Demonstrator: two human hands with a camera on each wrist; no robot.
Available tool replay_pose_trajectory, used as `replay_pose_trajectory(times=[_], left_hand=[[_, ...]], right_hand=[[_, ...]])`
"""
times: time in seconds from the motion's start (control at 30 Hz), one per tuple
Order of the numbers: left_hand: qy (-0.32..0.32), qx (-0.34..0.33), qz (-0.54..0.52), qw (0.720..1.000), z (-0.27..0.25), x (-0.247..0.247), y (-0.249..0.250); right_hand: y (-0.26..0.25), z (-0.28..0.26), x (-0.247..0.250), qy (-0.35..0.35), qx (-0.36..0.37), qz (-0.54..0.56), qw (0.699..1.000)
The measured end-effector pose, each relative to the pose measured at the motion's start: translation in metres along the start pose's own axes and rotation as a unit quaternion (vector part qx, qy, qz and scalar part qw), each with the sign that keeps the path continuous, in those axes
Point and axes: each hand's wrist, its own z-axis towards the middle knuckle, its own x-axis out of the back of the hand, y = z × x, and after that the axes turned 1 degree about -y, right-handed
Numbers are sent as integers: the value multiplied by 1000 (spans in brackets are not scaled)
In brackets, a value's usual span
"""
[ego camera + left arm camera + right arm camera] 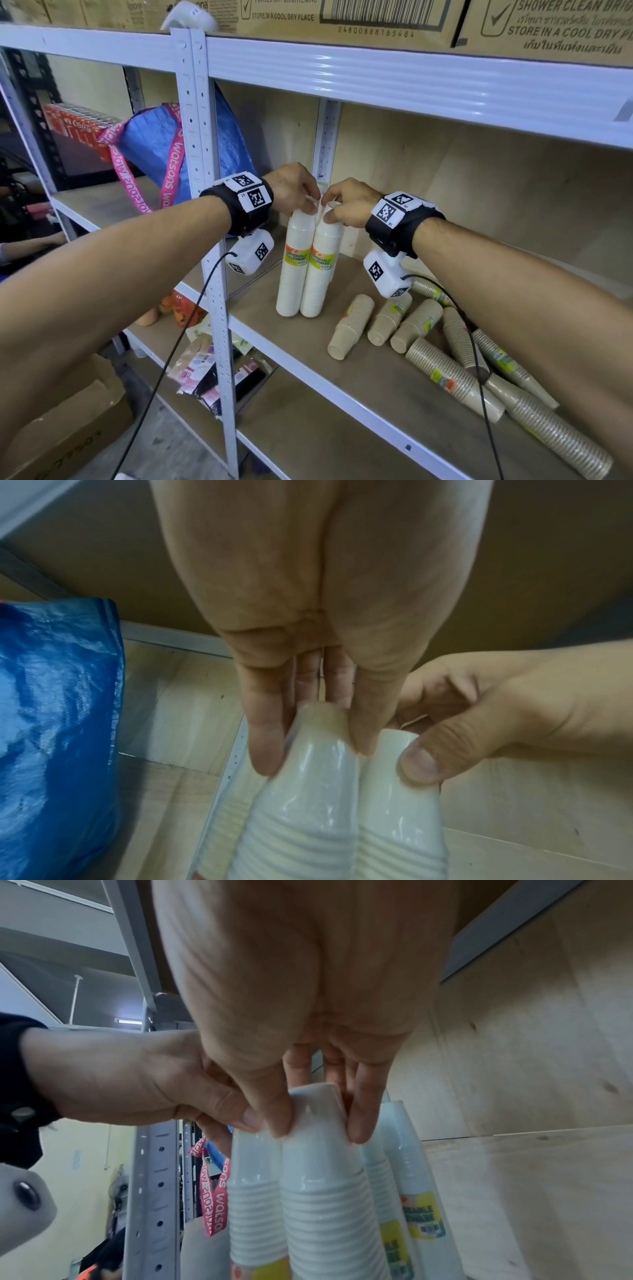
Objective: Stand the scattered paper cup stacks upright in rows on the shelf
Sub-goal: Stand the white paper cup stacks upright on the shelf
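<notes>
Standing upright and touching at the shelf's (346, 373) left end, two white cup stacks (308, 267) are pinched at their tops, left hand (295, 187) gripping one, right hand (349, 202) the other, brown stacks (455, 377) lying scattered nearby.

white cups, brown cups, blue bag
white cup stacks (306, 260) carry yellow-green labels; lying stacks (452, 373) are ribbed kraft brown; the bag (150, 144) is blue with pink lettered straps.

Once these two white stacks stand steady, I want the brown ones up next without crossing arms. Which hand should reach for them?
Right. The right hand is on the side where the brown stacks lie toppled on the shelf. The left hand would have to cross the white stacks.
</notes>
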Motion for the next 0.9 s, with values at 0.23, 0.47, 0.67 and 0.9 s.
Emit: replay_pose_trajectory(times=[0.23, 0.47, 0.67, 0.9], left_hand=[[0, 14, 10, 1000, -3, 6, -22], [10, 29, -2, 1000, -2, 4, -36], [12, 19, 13, 1000, 1, 8, -28], [42, 3, 20, 999, 4, 21, -1]], right_hand=[[-15, 10, -15, 2, 14, -3, 1000], [-18, 19, -22, 5, 30, 8, 999], [-17, 22, -15, 22, 34, 12, 999], [-5, 20, 3, 69, 39, 27, 996]])
